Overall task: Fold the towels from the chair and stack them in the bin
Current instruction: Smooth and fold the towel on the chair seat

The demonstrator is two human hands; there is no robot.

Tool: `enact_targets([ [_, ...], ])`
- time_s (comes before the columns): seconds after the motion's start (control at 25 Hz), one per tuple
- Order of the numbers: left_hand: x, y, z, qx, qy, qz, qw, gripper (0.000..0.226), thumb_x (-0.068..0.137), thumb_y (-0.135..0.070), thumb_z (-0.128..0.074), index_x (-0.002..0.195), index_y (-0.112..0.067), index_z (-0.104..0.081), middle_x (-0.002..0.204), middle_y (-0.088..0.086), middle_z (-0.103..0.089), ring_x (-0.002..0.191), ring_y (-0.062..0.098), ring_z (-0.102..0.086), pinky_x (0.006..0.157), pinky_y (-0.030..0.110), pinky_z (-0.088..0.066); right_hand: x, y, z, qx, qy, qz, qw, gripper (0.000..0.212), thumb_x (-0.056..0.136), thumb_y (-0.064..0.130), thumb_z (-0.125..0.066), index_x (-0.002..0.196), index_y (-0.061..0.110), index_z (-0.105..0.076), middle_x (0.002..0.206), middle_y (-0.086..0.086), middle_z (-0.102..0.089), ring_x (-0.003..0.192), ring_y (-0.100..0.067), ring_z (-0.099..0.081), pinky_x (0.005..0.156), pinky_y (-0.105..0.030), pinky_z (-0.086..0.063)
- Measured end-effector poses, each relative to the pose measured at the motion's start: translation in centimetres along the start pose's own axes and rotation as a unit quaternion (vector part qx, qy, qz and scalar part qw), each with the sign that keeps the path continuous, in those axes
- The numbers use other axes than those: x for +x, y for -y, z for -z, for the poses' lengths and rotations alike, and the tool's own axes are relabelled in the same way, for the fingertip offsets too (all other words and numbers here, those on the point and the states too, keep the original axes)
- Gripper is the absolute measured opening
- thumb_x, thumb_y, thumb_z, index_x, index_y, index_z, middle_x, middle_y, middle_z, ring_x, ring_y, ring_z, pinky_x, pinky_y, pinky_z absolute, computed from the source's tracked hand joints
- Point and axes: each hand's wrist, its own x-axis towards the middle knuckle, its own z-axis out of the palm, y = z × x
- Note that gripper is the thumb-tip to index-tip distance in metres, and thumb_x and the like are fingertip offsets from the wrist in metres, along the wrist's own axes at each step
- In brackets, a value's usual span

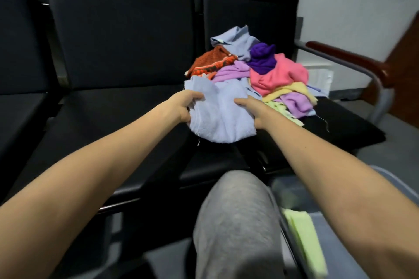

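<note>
both hands reach forward with arms almost straight. left hand (188, 106) grips the left edge of a light blue towel (221, 118), fingers curled into the cloth. right hand (250, 108) holds its right side, thumb on top. behind the towel, a pile of towels (260, 70) lies on the black chair (340, 124). bin (328, 233) is low right, with a green towel (303, 240) inside.
</note>
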Motion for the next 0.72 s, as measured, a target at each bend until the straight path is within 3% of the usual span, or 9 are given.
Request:
enact_targets([
  [0.12, -1.1, 1.4, -6.4, 0.011, 0.042, 0.006, 0.999, 0.008, 0.091, -0.011, -0.055, 0.087, -0.006, -0.059, 0.08, 0.008, -0.061, 0.075, 0.023, -0.057, 0.086, 0.039, -0.048, -2.9, -0.5, 5.4, 0.005, -0.034, -0.03, 0.999, 0.021, 0.097, 0.017, -0.05, 0.117, 0.015, -0.054, 0.089, -0.003, -0.068, 0.079, -0.018, -0.064, 0.069, -0.029, -0.054],
  [0.24, -2.8, 4.3, -12.9, 0.017, 0.081, 0.026, 0.996, 0.026, 0.094, -0.011, -0.051, 0.069, -0.006, -0.052, 0.061, 0.005, -0.058, 0.062, 0.02, -0.051, 0.065, 0.031, -0.045, -6.0, -2.2, 12.0, -0.006, -0.099, -0.048, 0.994, 0.026, 0.095, 0.022, -0.054, 0.121, 0.016, -0.054, 0.108, -0.007, -0.064, 0.096, -0.025, -0.061, 0.083, -0.038, -0.052],
  [0.36, -4.1, 8.0, -18.2, 0.017, 0.133, 0.069, 0.989, 0.025, 0.095, -0.013, -0.049, 0.073, -0.004, -0.053, 0.071, 0.008, -0.057, 0.064, 0.02, -0.053, 0.07, 0.032, -0.047, -9.7, -4.8, 17.8, 0.006, -0.131, -0.076, 0.988, 0.024, 0.095, 0.021, -0.053, 0.119, 0.018, -0.053, 0.1, -0.006, -0.065, 0.089, -0.024, -0.062, 0.077, -0.039, -0.05],
  [0.48, -4.7, 13.0, -22.7, 0.049, 0.136, 0.118, 0.982, 0.02, 0.094, -0.016, -0.052, 0.077, -0.005, -0.054, 0.075, 0.008, -0.055, 0.064, 0.02, -0.052, 0.061, 0.03, -0.045, -13.0, -9.5, 23.4, 0.026, -0.17, -0.117, 0.978, 0.032, 0.094, 0.022, -0.056, 0.124, 0.014, -0.052, 0.115, -0.011, -0.062, 0.102, -0.03, -0.059, 0.09, -0.046, -0.044],
  [0.64, -4.8, 21.0, -25.4, 0.043, 0.114, 0.183, 0.976, 0.015, 0.092, -0.014, -0.053, 0.097, -0.001, -0.059, 0.086, 0.01, -0.06, 0.083, 0.025, -0.056, 0.083, 0.032, -0.043, -14.9, -16.2, 27.7, 0.034, -0.193, -0.173, 0.965, 0.039, 0.093, 0.022, -0.057, 0.13, 0.012, -0.051, 0.129, -0.012, -0.058, 0.113, -0.031, -0.057, 0.1, -0.048, -0.042],
  [0.72, -3.9, 23.7, -25.5, 0.049, 0.078, 0.196, 0.976, 0.029, 0.092, -0.011, -0.051, 0.119, -0.003, -0.058, 0.099, 0.01, -0.06, 0.094, 0.023, -0.055, 0.099, 0.038, -0.041, -14.8, -18.7, 28.0, 0.029, -0.185, -0.2, 0.962, 0.039, 0.093, 0.021, -0.057, 0.131, 0.012, -0.05, 0.128, -0.012, -0.059, 0.115, -0.032, -0.056, 0.101, -0.048, -0.042],
])
